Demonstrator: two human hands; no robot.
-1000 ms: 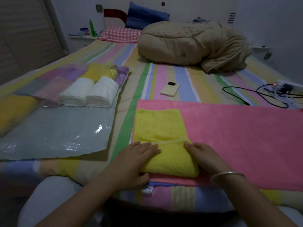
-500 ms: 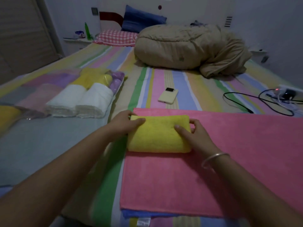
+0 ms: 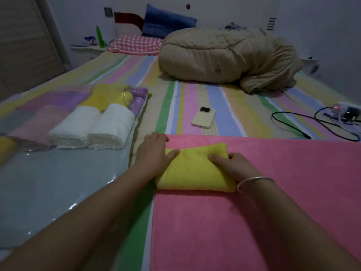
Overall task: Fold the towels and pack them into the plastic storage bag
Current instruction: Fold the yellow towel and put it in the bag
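Head view, looking down a bed [image 3: 195, 98] with a striped sheet.

Near edge, right side: a pink towel [image 3: 254, 212] spread flat, reaching off toward the right edge. On its far left corner, a yellow towel [image 3: 195, 169] folded into a thick, compact bundle.

Left hand [image 3: 154, 153] laid palm-down on the bundle's left end, fingers [image 3: 156, 138] loosely spread and stretched past the towel toward the pink towel's far edge, thumb resting on top of the yellow cloth. Right hand [image 3: 232, 167] pressing the right end, fingers curled over the top, thumb pointing inward across it; a silver bangle [image 3: 254, 181] on that wrist. Both hands flat against the towel rather than pinching it.

Left side of the bed: a clear plastic storage bag [image 3: 48, 182] lying flat, its near part glossy and unfilled. Further along it, two white rolled towels [image 3: 91, 128] side by side, touching. Beyond them, yellow [image 3: 111, 96] and purple [image 3: 137, 98] towels wrapped in the plastic.

Middle of the bed, beyond the pink towel: a pale phone [image 3: 203, 120], face down. Right edge: black cables [image 3: 293, 124] running to a power strip [image 3: 345, 111]. Far end: a bunched tan quilt [image 3: 224, 57], a red checked pillow [image 3: 136, 45], a blue pillow [image 3: 168, 22] behind it.
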